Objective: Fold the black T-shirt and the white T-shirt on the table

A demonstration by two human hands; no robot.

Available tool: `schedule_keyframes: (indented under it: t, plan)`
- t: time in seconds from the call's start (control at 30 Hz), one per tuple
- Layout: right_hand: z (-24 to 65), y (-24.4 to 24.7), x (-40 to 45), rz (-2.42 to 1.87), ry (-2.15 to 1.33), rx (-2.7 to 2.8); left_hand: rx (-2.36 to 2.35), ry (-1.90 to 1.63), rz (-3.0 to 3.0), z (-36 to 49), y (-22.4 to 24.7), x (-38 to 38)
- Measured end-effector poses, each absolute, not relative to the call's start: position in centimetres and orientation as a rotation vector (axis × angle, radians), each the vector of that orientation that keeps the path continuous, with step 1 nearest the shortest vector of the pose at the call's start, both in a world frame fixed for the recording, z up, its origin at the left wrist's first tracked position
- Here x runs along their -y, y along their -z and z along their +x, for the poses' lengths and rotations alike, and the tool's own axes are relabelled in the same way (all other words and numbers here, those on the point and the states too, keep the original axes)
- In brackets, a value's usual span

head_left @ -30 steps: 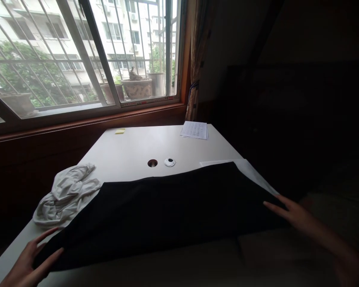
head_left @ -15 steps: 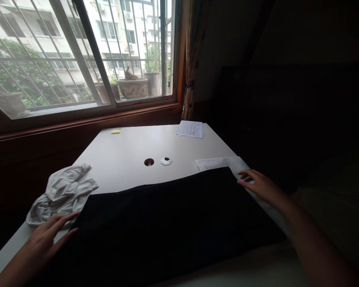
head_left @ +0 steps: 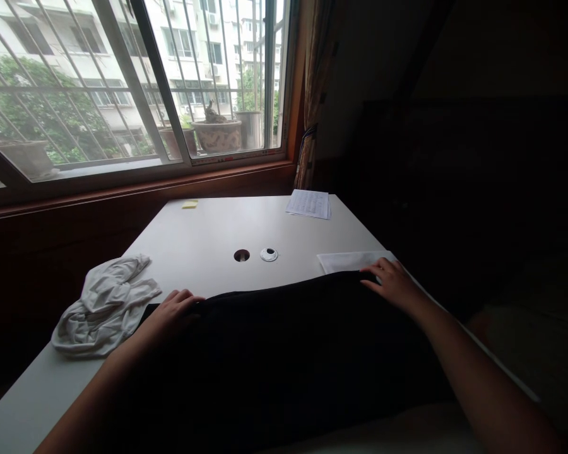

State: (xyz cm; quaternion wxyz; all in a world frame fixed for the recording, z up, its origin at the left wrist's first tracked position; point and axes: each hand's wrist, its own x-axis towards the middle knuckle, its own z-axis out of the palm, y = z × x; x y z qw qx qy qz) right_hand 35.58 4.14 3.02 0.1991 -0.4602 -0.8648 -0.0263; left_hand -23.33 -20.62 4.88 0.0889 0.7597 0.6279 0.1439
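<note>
A large black cloth (head_left: 284,359) lies spread over the near part of the white table (head_left: 208,233). On its far edge, left of the middle, my left hand (head_left: 177,309) has its fingers closed on the cloth. My right hand (head_left: 390,280) pinches the far right corner of the same cloth, beside a white sheet (head_left: 345,259) that is partly covered. A crumpled white cloth (head_left: 104,306) rests to the left of my left hand.
Papers (head_left: 309,203) and a yellow note (head_left: 190,204) lie at the table's far edge. Mid-table are a round hole (head_left: 242,255) and a round white cover (head_left: 269,254). Behind stand a barred window and a curtain (head_left: 312,94).
My left hand has moved right and forward from the black cloth's left side onto its far edge. My right hand has shifted slightly left and closed on the corner.
</note>
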Motion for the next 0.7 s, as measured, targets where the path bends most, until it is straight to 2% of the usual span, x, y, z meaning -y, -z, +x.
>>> schedule_keyframes:
  t: [0.1, 0.23, 0.43, 0.7]
  plan:
    - [35.8, -3.2, -3.8, -1.253, 0.041, 2.368, -1.861, -0.392, 2.308, -23.0, -5.5, 21.1]
    - [36.2, -4.2, -2.4, -1.137, -0.228, 2.306, -1.894, -0.405, 2.37, -22.8, -5.2, 22.1]
    - [37.7, -5.0, 0.8, -1.281, -0.505, 2.135, -1.935, -0.435, 2.42, -23.6, -3.4, 23.4]
    - [36.7, -5.7, -0.6, -1.489, -0.481, 1.947, -1.994, -0.511, 2.3, -24.7, -3.1, 23.2]
